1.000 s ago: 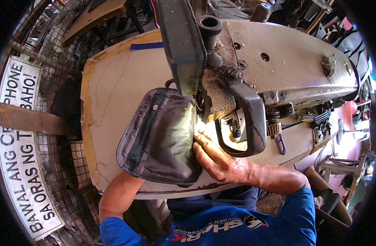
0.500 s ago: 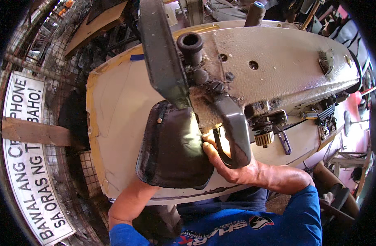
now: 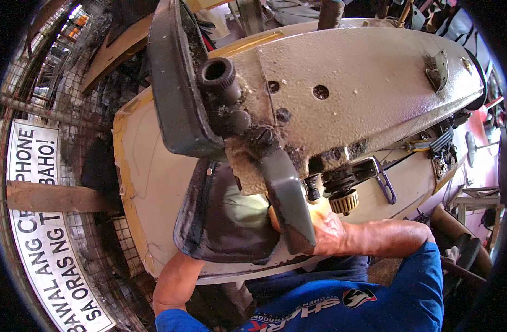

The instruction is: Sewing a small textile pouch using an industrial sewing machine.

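Note:
A black zippered pouch (image 3: 223, 235) lies at the needle end of an industrial sewing machine (image 3: 369, 77), its upper edge under the machine head. Light falls on the pouch beside the needle area, which the head hides. My right hand (image 3: 327, 231) reaches in from the right behind the grey curved guard (image 3: 289, 199). Its fingertips show at the pouch's right edge and appear closed on it; the guard hides most of the fingers. My left forearm (image 3: 176, 282) runs up to the pouch's lower left edge, where the left hand is hidden beneath the pouch.
A grey lever-like arm (image 3: 181, 94) rises at the machine's left end. Below the head sits a ridged tension knob (image 3: 343, 202). The pale table (image 3: 145, 166) has taped edges. Wire mesh, a wooden bar (image 3: 60, 197) and a white sign (image 3: 40, 243) stand at left; a thread spool (image 3: 331, 14) is behind.
The view has shifted, and the machine sits further left in it. The pouch appears lower and more under the machine head. The guard now covers more of my right hand's fingers.

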Available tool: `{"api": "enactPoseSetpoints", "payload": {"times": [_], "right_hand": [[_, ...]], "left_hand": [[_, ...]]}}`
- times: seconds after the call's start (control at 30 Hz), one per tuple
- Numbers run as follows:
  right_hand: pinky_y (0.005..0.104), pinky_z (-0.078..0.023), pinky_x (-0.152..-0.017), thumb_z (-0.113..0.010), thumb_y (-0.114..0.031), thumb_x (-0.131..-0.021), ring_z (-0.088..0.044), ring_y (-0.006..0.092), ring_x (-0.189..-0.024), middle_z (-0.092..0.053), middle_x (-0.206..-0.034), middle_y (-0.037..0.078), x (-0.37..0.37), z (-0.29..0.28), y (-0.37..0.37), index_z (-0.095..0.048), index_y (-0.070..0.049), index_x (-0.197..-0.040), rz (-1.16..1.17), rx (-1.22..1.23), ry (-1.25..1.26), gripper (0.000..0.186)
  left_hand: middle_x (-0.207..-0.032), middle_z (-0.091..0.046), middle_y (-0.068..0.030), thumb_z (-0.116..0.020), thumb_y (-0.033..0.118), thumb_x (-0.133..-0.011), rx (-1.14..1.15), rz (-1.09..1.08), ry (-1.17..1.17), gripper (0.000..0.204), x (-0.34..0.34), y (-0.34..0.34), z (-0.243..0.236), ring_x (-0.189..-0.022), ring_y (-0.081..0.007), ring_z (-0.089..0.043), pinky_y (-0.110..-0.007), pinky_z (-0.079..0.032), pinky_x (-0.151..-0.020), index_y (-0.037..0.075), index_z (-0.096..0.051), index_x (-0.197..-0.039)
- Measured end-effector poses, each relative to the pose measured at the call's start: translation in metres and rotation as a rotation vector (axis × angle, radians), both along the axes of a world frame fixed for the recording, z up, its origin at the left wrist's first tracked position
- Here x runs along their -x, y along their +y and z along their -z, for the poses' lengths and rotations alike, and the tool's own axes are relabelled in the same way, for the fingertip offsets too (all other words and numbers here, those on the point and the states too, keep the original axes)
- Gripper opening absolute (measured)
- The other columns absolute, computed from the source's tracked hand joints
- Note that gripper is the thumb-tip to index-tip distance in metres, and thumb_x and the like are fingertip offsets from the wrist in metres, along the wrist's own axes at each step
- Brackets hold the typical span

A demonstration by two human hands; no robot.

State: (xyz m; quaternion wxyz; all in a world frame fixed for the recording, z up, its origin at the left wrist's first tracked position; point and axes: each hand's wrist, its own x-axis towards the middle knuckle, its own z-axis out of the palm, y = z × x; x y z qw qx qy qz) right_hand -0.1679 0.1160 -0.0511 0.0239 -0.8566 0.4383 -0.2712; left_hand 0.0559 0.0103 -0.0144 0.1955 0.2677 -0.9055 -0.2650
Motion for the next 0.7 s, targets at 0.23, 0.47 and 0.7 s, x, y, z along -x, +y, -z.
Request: {"api": "enactPoseSetpoints", "payload": {"times": [0.23,0.47,0.7], "right_hand": [[0.0319,-0.049,-0.052,-0.057,-0.017,-0.082,-0.063,0.0201,-0.07,-0.062,-0.106,0.019,0.004,-0.004,-0.005,-0.058,-0.001,-0.112,-0.052,0.094,-0.071,0.034],[0.0322,-0.048,-0.05,-0.057,-0.017,-0.082,-0.063,0.0199,-0.067,-0.062,-0.106,0.02,0.001,-0.002,-0.005,-0.057,0.0,-0.113,-0.094,0.072,-0.095,0.035],[0.0354,-0.05,-0.051,-0.057,-0.017,-0.082,-0.063,0.0249,-0.069,-0.061,-0.108,0.023,0.001,0.0,-0.006,-0.056,0.001,-0.113,-0.092,-0.061,-0.239,0.035]], "left_hand": [[-0.13,-0.059,-0.019,-0.068,0.013,-0.08,0.01,-0.016,-0.042,0.05,0.001,-0.004,-0.001,-0.123,-0.0402,-0.052,-0.054,-0.034,-0.11,0.004,-0.06,-0.129],[-0.128,-0.06,-0.0188,-0.069,0.014,-0.08,0.022,-0.032,-0.083,0.049,0.002,-0.003,-0.001,-0.122,-0.0403,-0.052,-0.054,-0.035,-0.109,0.003,-0.06,-0.128],[-0.127,-0.061,-0.0186,-0.069,0.015,-0.08,0.027,-0.048,-0.126,0.048,-0.01,-0.001,0.001,-0.12,-0.0404,-0.053,-0.054,-0.036,-0.108,0.003,-0.061,-0.127]]}}
